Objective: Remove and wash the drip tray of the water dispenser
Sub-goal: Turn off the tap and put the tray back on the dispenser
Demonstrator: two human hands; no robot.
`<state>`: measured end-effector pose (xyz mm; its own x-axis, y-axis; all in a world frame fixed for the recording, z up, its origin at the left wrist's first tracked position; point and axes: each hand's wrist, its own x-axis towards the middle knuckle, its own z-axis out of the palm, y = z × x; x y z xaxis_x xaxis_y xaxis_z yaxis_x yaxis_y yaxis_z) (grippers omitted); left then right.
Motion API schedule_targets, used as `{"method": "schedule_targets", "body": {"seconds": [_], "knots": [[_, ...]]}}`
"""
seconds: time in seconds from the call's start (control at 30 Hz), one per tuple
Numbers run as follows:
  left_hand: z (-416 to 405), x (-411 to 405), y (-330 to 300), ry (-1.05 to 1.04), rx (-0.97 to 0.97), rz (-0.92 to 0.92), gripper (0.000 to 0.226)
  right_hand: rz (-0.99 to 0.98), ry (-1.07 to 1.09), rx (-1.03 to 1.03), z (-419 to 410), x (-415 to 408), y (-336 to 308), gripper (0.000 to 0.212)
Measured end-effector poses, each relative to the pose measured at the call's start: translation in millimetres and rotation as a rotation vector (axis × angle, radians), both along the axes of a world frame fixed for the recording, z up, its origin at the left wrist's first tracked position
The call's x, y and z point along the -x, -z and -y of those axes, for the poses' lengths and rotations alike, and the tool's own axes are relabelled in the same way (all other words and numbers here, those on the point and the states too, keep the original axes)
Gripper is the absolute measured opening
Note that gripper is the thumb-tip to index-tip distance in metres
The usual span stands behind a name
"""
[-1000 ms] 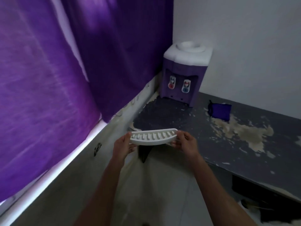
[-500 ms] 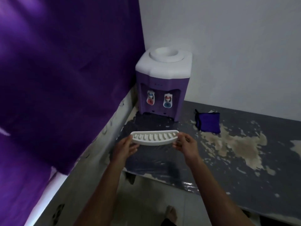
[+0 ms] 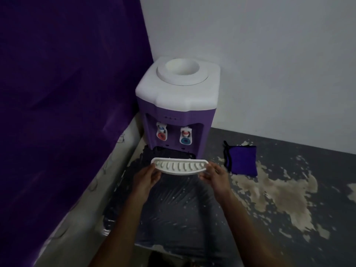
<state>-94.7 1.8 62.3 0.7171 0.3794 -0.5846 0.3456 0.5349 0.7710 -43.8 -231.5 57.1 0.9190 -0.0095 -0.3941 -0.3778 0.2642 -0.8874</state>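
The white slotted drip tray (image 3: 179, 166) is held level in the air, just in front of the dark slot at the foot of the purple and white water dispenser (image 3: 177, 112). My left hand (image 3: 146, 177) grips the tray's left end and my right hand (image 3: 213, 176) grips its right end. The dispenser stands in the corner on a worn dark counter (image 3: 289, 218), with a red tap on the left and a blue tap on the right. No bottle sits on its top.
A folded purple cloth (image 3: 243, 160) lies on the counter to the right of the dispenser. A purple curtain (image 3: 67, 112) hangs along the left over a pale ledge (image 3: 81, 209). A white wall (image 3: 269, 64) rises behind. The counter's front edge is near my forearms.
The view has closed in on the dispenser, which now looks much nearer and larger. Both hands have carried the tray up close to the dispenser's base, still gripping its ends.
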Motion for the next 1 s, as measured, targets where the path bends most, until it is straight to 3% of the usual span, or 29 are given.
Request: {"method": "schedule_targets", "body": {"seconds": [0.4,0.63,1.0], "knots": [[-42.3,-62.2,29.1,0.158,0.005,-0.017,0.037,-0.208,0.124,-0.07,-45.6,-36.6,37.9,0.008],[-57.5,-94.7,42.9,0.179,0.058,-0.054,0.034,-0.281,0.229,-0.074,-67.0,-57.6,49.5,0.023],[-60.9,-121.6,60.4,0.205,0.052,-0.099,0.039,-0.356,0.331,-0.099,-76.9,-79.7,66.5,0.027]]}}
